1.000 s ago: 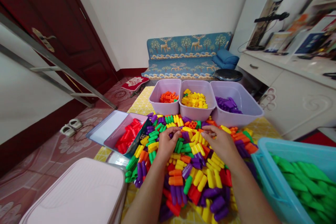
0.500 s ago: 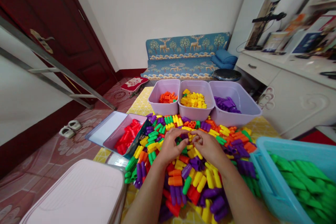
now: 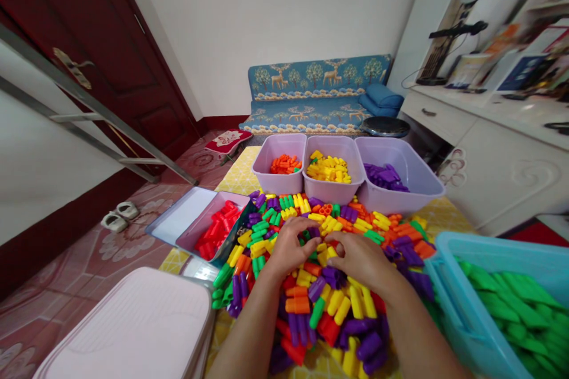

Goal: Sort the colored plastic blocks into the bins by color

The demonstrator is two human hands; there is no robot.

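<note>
A heap of small plastic tube-shaped toy pieces (image 3: 342, 308) in yellow, green, orange, red and purple covers the table in front of me. My left hand (image 3: 291, 246) hovers over the middle of it, fingers arched and thumb apart, with nothing seen in its grasp. Close by on the right is my right hand (image 3: 358, 254), its fingers curved and thumb spread, just above some yellow pieces. Behind the heap stand three lilac bins: one with orange pieces (image 3: 285, 164), one with yellow pieces (image 3: 329, 169), one with purple pieces (image 3: 384, 177).
Red pieces (image 3: 220, 228) fill a box at the left, beside a pale lid (image 3: 133, 325). A blue tub (image 3: 471, 308) holding green pieces is at the right. Beyond the table are a blue sofa (image 3: 306, 112), a ladder (image 3: 106, 115) and a white cabinet (image 3: 502, 160).
My right hand has moved slightly right and down, away from my left hand, and the gap between their fingertips has widened. My left hand has barely moved.
</note>
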